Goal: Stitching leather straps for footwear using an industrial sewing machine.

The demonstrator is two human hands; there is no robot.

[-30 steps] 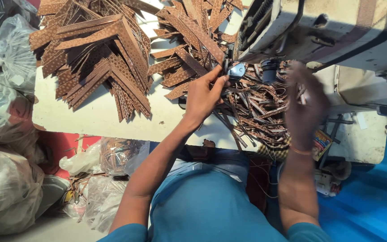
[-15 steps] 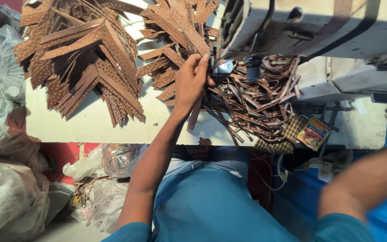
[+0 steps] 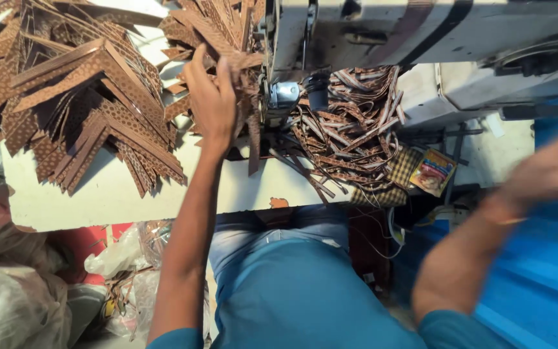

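My left hand [image 3: 212, 97] reaches onto the white table [image 3: 117, 194] and grips a brown patterned strip [image 3: 253, 139] that hangs down beside the sewing machine's needle foot [image 3: 283, 95]. My right hand [image 3: 550, 171] is blurred at the far right, off the table, over the blue surface; whether it holds anything cannot be made out. A tangle of sewn brown strips [image 3: 350, 129] lies to the right of the needle under the machine's arm [image 3: 421, 32].
A big pile of V-shaped brown patterned pieces [image 3: 79, 110] covers the table's left; more lie at the top [image 3: 214, 26]. A small colourful packet [image 3: 433, 172] sits at the table's right. Plastic bags [image 3: 8, 297] fill the floor at the left.
My right hand has left the strip tangle and swung out to the far right. My left hand has shifted left along the table, keeping hold of the strip.
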